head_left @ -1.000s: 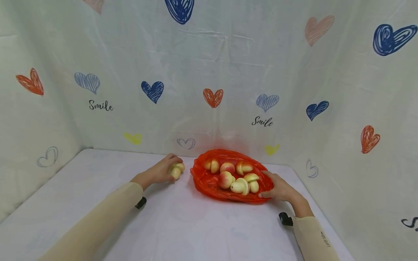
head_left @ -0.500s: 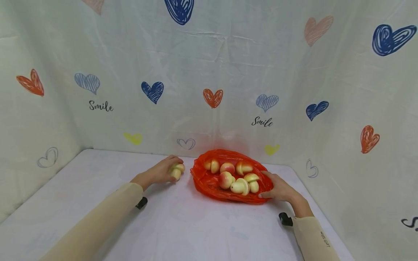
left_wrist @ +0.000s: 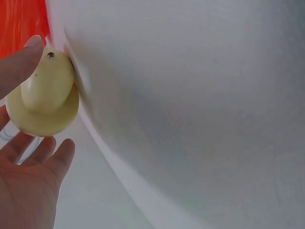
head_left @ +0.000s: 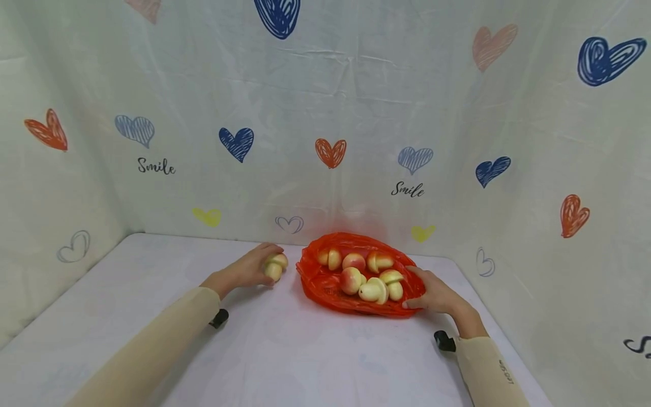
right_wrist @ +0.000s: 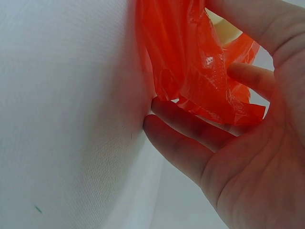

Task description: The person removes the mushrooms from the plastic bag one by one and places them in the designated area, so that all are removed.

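Note:
My left hand [head_left: 250, 267] grips a pale yellow mushroom [head_left: 275, 267] low over the table, left of a red plastic bag [head_left: 325, 297]. In the left wrist view, the thumb lies across the stem of the mushroom [left_wrist: 47, 88], and the fingers are at its cap. Spread wide at its mouth, the bag holds several more mushrooms [head_left: 373, 290], some with reddish caps [head_left: 352, 280]. My right hand [head_left: 434, 291] holds the bag's right edge. The right wrist view has the crumpled bag [right_wrist: 190, 62] between thumb and fingers, with a bit of pale mushroom [right_wrist: 226, 29] behind.
The white-covered table [head_left: 285, 356] stretches in front of the bag. Behind it and at the sides hangs a pale curtain [head_left: 356, 113] printed with hearts. A dark wrist device [head_left: 445, 341] sits below the right wrist, another [head_left: 219, 318] below the left.
The mushroom in my left hand is tilted very slightly differently. The bag and my right hand have not visibly moved.

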Demonstrator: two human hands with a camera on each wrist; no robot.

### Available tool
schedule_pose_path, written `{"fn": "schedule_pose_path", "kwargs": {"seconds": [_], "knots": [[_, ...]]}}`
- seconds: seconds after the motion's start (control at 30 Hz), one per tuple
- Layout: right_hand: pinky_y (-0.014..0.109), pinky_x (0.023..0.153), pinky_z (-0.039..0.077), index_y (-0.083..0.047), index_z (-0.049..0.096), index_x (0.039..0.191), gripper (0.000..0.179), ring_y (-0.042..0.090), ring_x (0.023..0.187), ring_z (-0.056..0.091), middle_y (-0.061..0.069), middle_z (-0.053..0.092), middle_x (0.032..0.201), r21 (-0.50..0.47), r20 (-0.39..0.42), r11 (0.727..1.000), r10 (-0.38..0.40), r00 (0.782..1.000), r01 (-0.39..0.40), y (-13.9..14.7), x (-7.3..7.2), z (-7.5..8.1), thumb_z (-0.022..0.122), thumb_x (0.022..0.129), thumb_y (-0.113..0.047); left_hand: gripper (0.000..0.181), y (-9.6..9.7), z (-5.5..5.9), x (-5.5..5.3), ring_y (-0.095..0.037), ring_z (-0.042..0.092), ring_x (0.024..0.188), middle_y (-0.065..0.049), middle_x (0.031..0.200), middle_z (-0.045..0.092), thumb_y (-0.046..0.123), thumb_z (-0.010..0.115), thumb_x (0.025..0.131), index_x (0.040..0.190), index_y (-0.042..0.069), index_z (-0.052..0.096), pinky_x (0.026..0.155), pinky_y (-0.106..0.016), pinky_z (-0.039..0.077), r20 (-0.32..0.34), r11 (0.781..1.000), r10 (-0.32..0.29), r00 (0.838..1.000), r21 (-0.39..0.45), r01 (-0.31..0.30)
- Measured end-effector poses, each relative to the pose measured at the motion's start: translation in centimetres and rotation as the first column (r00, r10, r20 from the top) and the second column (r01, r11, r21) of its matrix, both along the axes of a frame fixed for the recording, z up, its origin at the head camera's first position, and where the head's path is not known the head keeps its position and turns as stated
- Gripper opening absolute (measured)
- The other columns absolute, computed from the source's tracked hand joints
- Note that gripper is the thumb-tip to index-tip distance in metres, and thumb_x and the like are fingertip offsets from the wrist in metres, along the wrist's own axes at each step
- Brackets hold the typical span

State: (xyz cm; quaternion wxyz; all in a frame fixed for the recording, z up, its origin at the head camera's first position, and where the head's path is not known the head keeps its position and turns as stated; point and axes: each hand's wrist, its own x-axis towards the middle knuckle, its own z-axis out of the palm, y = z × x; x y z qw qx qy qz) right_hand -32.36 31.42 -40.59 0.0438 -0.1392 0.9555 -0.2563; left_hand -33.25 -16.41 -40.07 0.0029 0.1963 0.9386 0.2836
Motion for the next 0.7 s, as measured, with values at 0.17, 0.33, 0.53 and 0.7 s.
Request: {"fn": "schedule_pose_path", "kwargs": {"seconds": [0.17,0.33,0.53,0.7], "knots": [[0.065,0.097,0.034,-0.010,0.035,0.146,0.097,0.042,0.126,0.036,0.022,0.039,0.140,-0.002,-0.001,1.000,0.007,1.000,-0.007,0.1,-0.1,0.0,0.084,0.068,-0.040,0.076,0.1,0.6,0.5,-0.037,0.032,0.133,-0.016,0.149,0.031,0.014,0.081,0.075,0.141,0.013,0.044,0.104,-0.057,0.033,-0.013,1.000,0.002,1.000,-0.007,-0.002],[0.065,0.097,0.035,-0.010,0.035,0.146,0.097,0.042,0.125,0.038,0.022,0.040,0.139,0.008,-0.010,1.000,0.011,1.000,-0.011,0.0,-0.1,0.1,0.083,0.068,-0.041,0.075,0.2,1.5,1.2,-0.039,0.028,0.136,-0.016,0.151,0.029,0.016,0.080,0.077,0.142,0.013,0.043,0.104,-0.059,0.031,-0.052,1.000,-0.019,0.998,-0.003,0.019],[0.065,0.097,0.034,-0.009,0.034,0.146,0.096,0.043,0.126,0.037,0.022,0.039,0.139,0.000,-0.013,1.000,0.018,1.000,-0.018,-0.1,0.1,0.3,0.083,0.069,-0.039,0.074,0.9,2.5,2.1,-0.036,0.028,0.137,-0.011,0.152,0.029,0.024,0.080,0.078,0.143,0.019,0.043,0.102,-0.059,0.034,-0.102,0.998,-0.053,0.993,0.028,0.056],[0.066,0.097,0.034,-0.009,0.033,0.147,0.098,0.044,0.126,0.037,0.024,0.038,0.140,0.005,-0.010,1.000,0.016,1.000,-0.016,-0.1,0.2,0.2,0.083,0.068,-0.040,0.072,2.2,3.1,2.8,-0.032,0.027,0.138,-0.006,0.153,0.028,0.027,0.079,0.079,0.142,0.022,0.044,0.101,-0.056,0.037,-0.123,0.995,-0.085,0.989,0.049,0.092]]}}
